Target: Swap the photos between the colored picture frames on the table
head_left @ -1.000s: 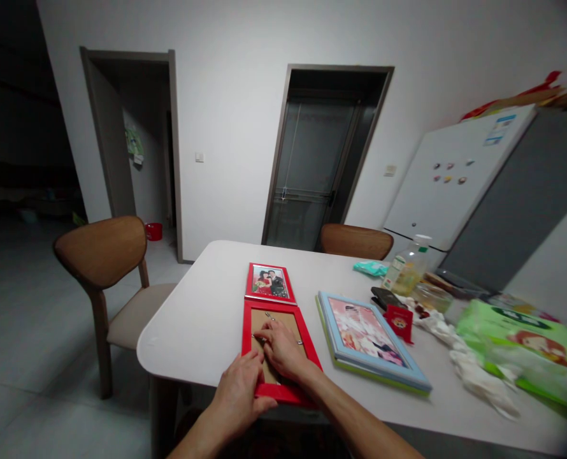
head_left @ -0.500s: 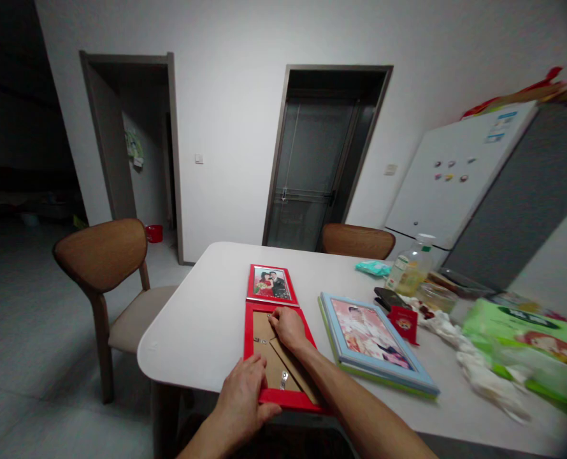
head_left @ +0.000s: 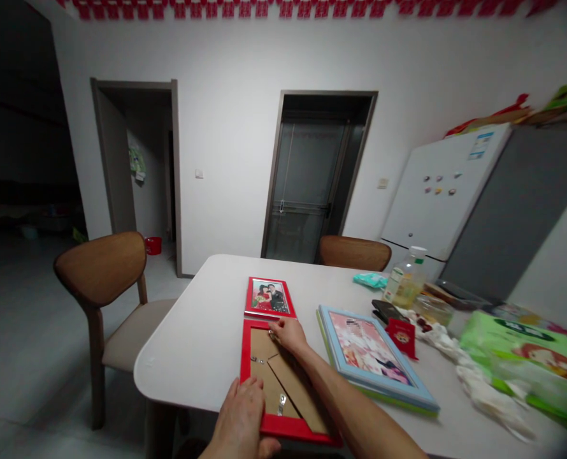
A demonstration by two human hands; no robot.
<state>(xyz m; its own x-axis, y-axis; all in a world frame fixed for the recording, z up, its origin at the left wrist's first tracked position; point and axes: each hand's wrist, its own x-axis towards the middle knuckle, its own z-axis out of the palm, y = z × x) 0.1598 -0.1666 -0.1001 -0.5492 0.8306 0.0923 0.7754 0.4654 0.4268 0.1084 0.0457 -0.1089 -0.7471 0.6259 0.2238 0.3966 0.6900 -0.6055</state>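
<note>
Left hand [head_left: 239, 421] cut off by near picture edge; right side of red photo frame [head_left: 245, 363] hidden under right forearm [head_left: 355, 401]; metal clip [head_left: 281, 403] too small to tell; patch on blue-framed print [head_left: 351, 327] blurred.

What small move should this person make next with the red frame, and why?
Probably the right hand should turn the small metal clip beside its fingertips so it lies over the cardboard back of the red frame. That clip sits right at those fingers, and the left hand rests on the frame's near edge, so it seems placed to keep the frame steady.
</note>
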